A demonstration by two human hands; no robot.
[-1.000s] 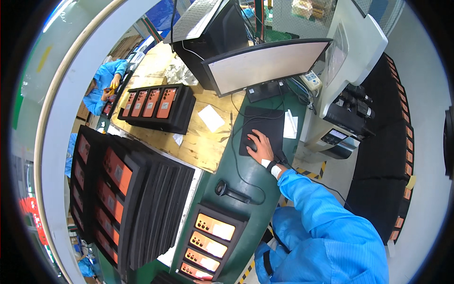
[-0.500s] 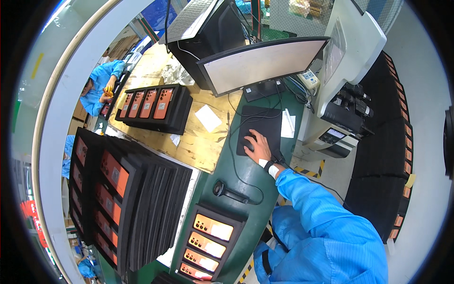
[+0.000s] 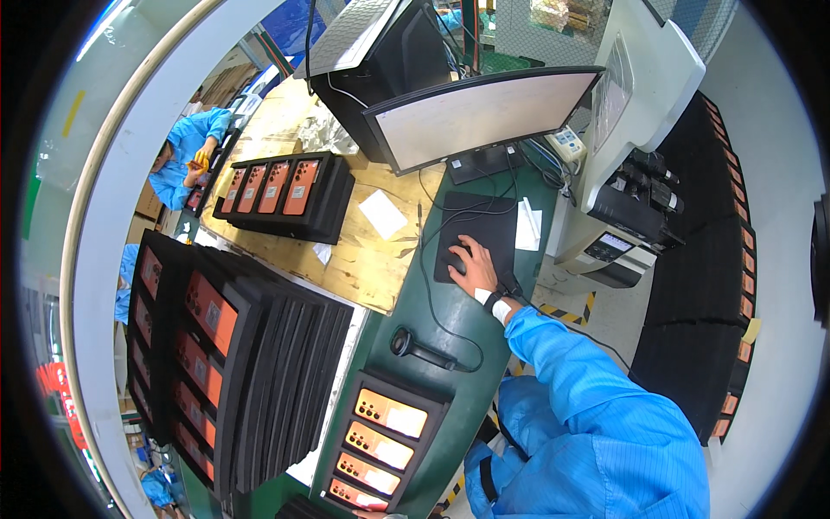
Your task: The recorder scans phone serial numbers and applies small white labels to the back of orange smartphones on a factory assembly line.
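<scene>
My right hand [image 3: 474, 268] curves over a dark computer mouse [image 3: 453, 262] on a black mouse pad [image 3: 478, 221]; the palm hides much of the mouse. A wristband circles that wrist. At the bottom edge only a sliver of my left hand [image 3: 370, 514] shows, by the lower end of a black foam tray [image 3: 440, 413]; its fingers are mostly cut off. Orange phone back panels [image 3: 378, 445] with camera holes lie in a column in this tray. A black handheld barcode scanner [image 3: 421, 350] rests between tray and mouse pad, its cable running up the green table.
Left stands a tall stack of black foam trays [image 3: 285, 372]; a smaller loaded stack [image 3: 333, 208] sits behind. A monitor [image 3: 484, 117] and computer case [image 3: 380, 78] are at the back. A white machine [image 3: 644, 112] stands right, before stacked trays [image 3: 692, 259]. A co-worker [image 3: 186, 156] is far left.
The whole view has shifted very slightly. My right hand stays on the mouse, and the trays and scanner keep their places. The co-worker's hands have moved a little.
</scene>
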